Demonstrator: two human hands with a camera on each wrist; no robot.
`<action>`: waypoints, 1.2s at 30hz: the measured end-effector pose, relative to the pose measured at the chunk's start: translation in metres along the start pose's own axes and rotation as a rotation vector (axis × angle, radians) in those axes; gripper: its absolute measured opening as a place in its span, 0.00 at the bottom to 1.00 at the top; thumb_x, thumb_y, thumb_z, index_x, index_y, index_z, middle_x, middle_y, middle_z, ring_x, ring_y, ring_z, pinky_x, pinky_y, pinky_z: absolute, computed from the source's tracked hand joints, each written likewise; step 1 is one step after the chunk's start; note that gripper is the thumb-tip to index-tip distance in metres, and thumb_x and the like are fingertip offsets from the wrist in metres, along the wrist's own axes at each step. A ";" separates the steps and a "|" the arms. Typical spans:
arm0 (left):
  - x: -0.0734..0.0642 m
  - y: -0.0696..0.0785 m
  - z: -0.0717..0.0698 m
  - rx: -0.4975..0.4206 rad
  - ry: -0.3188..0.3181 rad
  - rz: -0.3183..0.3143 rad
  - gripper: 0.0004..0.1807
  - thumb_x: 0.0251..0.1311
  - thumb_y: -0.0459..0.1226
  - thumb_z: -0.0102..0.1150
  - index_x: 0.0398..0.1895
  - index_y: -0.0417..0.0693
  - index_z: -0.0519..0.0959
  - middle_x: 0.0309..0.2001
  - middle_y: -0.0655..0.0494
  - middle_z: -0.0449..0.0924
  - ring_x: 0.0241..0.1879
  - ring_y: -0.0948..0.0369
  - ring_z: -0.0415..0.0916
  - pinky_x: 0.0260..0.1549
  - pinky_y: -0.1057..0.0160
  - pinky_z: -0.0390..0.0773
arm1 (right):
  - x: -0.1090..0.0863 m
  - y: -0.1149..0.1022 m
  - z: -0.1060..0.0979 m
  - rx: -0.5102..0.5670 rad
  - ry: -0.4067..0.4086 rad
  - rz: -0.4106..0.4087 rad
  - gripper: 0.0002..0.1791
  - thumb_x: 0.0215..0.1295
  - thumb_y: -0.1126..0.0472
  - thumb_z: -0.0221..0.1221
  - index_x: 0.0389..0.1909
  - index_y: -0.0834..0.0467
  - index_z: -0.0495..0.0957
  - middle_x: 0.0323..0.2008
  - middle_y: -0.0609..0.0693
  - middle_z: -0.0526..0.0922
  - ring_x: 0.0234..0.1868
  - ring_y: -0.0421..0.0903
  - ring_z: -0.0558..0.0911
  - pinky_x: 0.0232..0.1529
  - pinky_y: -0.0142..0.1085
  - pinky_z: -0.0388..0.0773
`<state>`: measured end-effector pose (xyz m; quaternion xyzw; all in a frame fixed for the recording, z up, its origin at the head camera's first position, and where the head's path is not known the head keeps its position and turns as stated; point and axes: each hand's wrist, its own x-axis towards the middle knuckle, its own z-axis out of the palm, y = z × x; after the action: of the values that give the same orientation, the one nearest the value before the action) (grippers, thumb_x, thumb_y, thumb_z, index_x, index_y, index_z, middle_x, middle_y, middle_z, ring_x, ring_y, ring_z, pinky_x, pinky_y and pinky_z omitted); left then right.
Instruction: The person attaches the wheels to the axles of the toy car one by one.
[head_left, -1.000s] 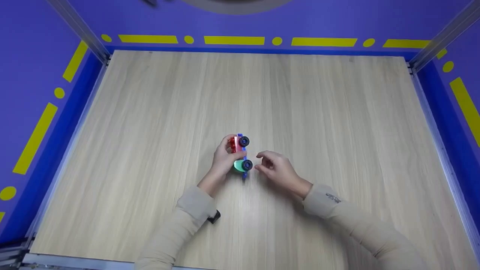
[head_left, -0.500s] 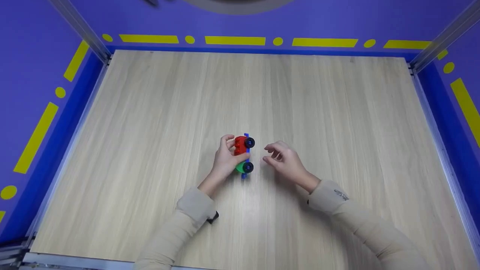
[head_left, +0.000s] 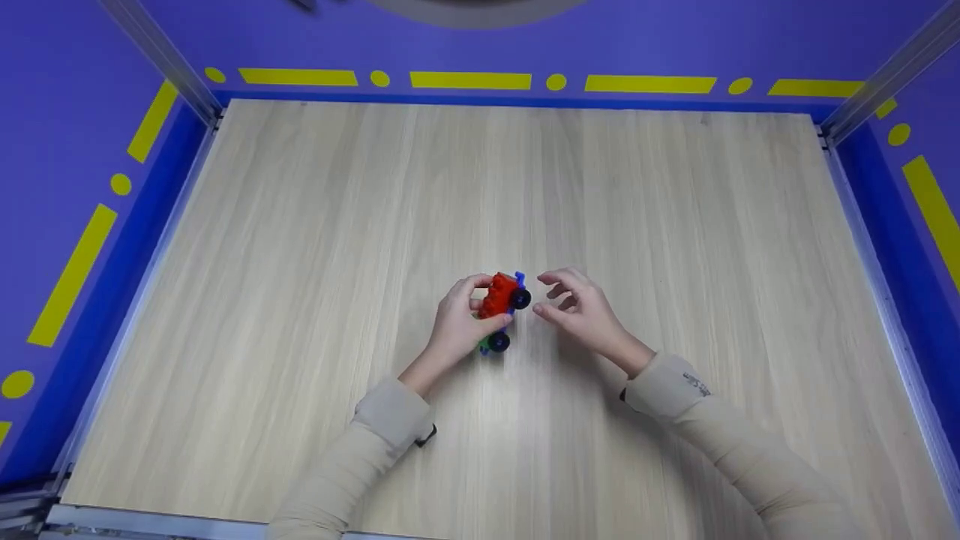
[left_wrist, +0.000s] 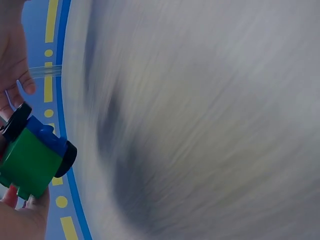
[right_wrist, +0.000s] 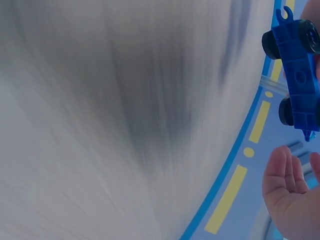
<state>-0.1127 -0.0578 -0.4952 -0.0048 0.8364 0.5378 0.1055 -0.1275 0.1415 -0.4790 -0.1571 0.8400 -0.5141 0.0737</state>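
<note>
A toy car [head_left: 500, 296] with a blue wheeled base, black wheels, a red brick and a green brick is held in my left hand [head_left: 456, 321], thumb along its near side. In the left wrist view the green brick [left_wrist: 32, 162] faces the camera, above the left hand's fingers. The right wrist view shows the underside of the blue base [right_wrist: 300, 75], with a hook at one end. My right hand [head_left: 591, 313] is just right of the car, apart from it, its fingers loosely bent and holding nothing.
A wide wood-grain table [head_left: 480, 187] lies under both hands. Purple-blue walls with yellow dashes [head_left: 469, 80] enclose its back and sides, with metal posts [head_left: 161, 60] at the corners. Black wrist straps show under the sleeves.
The left hand has moved the car slightly right and turned it, its top end now leaning right. The right hand has drawn back a little to the right and its fingers have spread more.
</note>
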 end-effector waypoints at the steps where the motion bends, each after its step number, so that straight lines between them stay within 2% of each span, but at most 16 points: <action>1: 0.000 0.000 0.000 0.017 -0.001 0.008 0.33 0.43 0.40 0.67 0.56 0.53 0.66 0.52 0.56 0.69 0.43 0.59 0.73 0.43 0.63 0.75 | -0.001 -0.005 -0.001 0.005 -0.006 0.002 0.21 0.52 0.62 0.61 0.48 0.63 0.72 0.46 0.58 0.74 0.42 0.52 0.75 0.40 0.44 0.75; 6: -0.003 0.001 0.002 0.152 -0.007 0.117 0.31 0.44 0.39 0.66 0.56 0.53 0.68 0.50 0.55 0.72 0.47 0.59 0.71 0.47 0.61 0.72 | -0.005 -0.028 -0.007 0.025 -0.057 -0.002 0.24 0.52 0.66 0.61 0.51 0.67 0.69 0.49 0.63 0.72 0.42 0.58 0.75 0.39 0.46 0.75; 11: -0.006 0.002 0.003 0.302 -0.021 0.235 0.28 0.45 0.39 0.65 0.54 0.52 0.71 0.50 0.55 0.74 0.49 0.58 0.72 0.48 0.60 0.72 | -0.005 -0.027 -0.007 0.061 -0.110 0.017 0.26 0.52 0.67 0.60 0.54 0.66 0.68 0.49 0.64 0.72 0.43 0.59 0.75 0.40 0.47 0.74; 17: -0.008 0.004 0.004 0.401 -0.046 0.335 0.26 0.46 0.38 0.64 0.53 0.49 0.73 0.50 0.55 0.75 0.49 0.59 0.72 0.50 0.61 0.71 | -0.004 -0.026 -0.008 0.068 -0.202 0.049 0.26 0.53 0.68 0.59 0.55 0.66 0.67 0.47 0.65 0.73 0.43 0.59 0.76 0.44 0.48 0.74; 21: -0.008 0.004 0.004 0.468 -0.043 0.408 0.24 0.47 0.38 0.64 0.51 0.49 0.74 0.49 0.55 0.76 0.49 0.60 0.73 0.50 0.62 0.71 | -0.004 -0.025 -0.009 0.056 -0.240 0.029 0.25 0.53 0.68 0.58 0.54 0.69 0.68 0.45 0.64 0.75 0.44 0.57 0.77 0.44 0.47 0.75; 24: -0.008 0.003 0.004 0.502 -0.043 0.443 0.24 0.47 0.38 0.63 0.51 0.49 0.75 0.48 0.56 0.77 0.48 0.60 0.73 0.49 0.62 0.71 | -0.005 -0.024 -0.010 0.048 -0.251 0.015 0.24 0.53 0.69 0.59 0.52 0.70 0.69 0.44 0.65 0.75 0.43 0.59 0.77 0.43 0.47 0.75; 32: -0.008 0.001 0.005 0.526 -0.057 0.476 0.23 0.47 0.37 0.63 0.50 0.51 0.75 0.48 0.57 0.77 0.48 0.60 0.73 0.48 0.61 0.71 | -0.007 -0.025 -0.009 0.017 -0.250 0.034 0.21 0.50 0.71 0.60 0.48 0.69 0.73 0.43 0.63 0.77 0.40 0.57 0.78 0.42 0.44 0.76; 36: -0.008 -0.001 0.007 0.534 -0.042 0.504 0.22 0.46 0.37 0.63 0.50 0.51 0.75 0.47 0.57 0.78 0.47 0.60 0.73 0.48 0.62 0.71 | -0.007 -0.016 -0.006 0.006 -0.232 0.032 0.21 0.49 0.71 0.60 0.47 0.69 0.73 0.42 0.63 0.77 0.39 0.57 0.78 0.41 0.42 0.76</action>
<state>-0.1038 -0.0530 -0.4976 0.2399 0.9199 0.3098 -0.0157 -0.1201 0.1425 -0.4621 -0.2019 0.8267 -0.4938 0.1788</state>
